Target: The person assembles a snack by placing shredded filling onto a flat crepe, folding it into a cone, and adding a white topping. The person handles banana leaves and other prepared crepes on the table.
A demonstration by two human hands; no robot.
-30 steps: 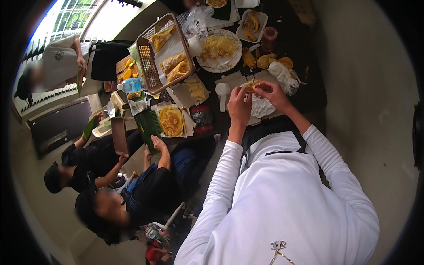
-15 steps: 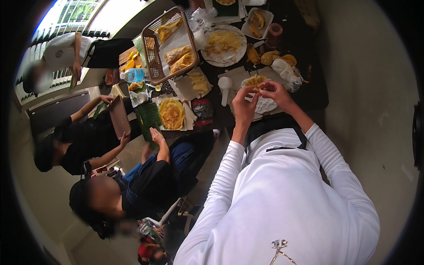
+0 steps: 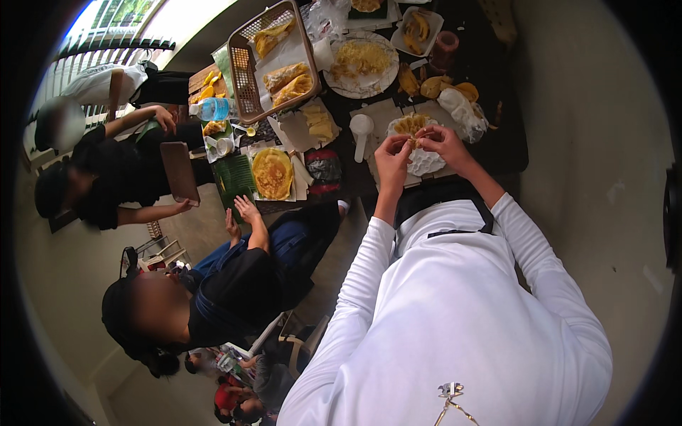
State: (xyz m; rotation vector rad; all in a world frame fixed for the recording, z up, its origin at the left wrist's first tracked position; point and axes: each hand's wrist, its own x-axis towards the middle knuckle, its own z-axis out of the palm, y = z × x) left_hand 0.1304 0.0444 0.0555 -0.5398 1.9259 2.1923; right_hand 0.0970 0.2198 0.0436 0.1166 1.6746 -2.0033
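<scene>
Both my hands meet over a white, crinkled round of dough or paper (image 3: 426, 165) near the table's front edge. Yellow food pieces (image 3: 410, 123) lie on it, just beyond my fingers. My left hand (image 3: 393, 162) has its thumb and fingertips pinched together. Close beside it, my right hand (image 3: 445, 145) pinches too, the fingertips of both nearly touching. Whatever small thing is between them is too small to make out. Left of my hands lies a white scoop (image 3: 361, 126) with its handle toward me.
Beyond are a plate of yellow shreds (image 3: 361, 64), a brown basket (image 3: 245, 92) of wrapped rolls, banana peels (image 3: 431, 86) and a plastic bag (image 3: 462, 113). At left, a co-worker's hands (image 3: 245, 211) are over a banana leaf (image 3: 233, 177), beside a yellow flat round (image 3: 273, 174).
My hands stay at the same spot, fingers shifting slightly. The nearest co-worker's second hand has come up to the leaf. Another person farther left has moved back, with the brown tray lower.
</scene>
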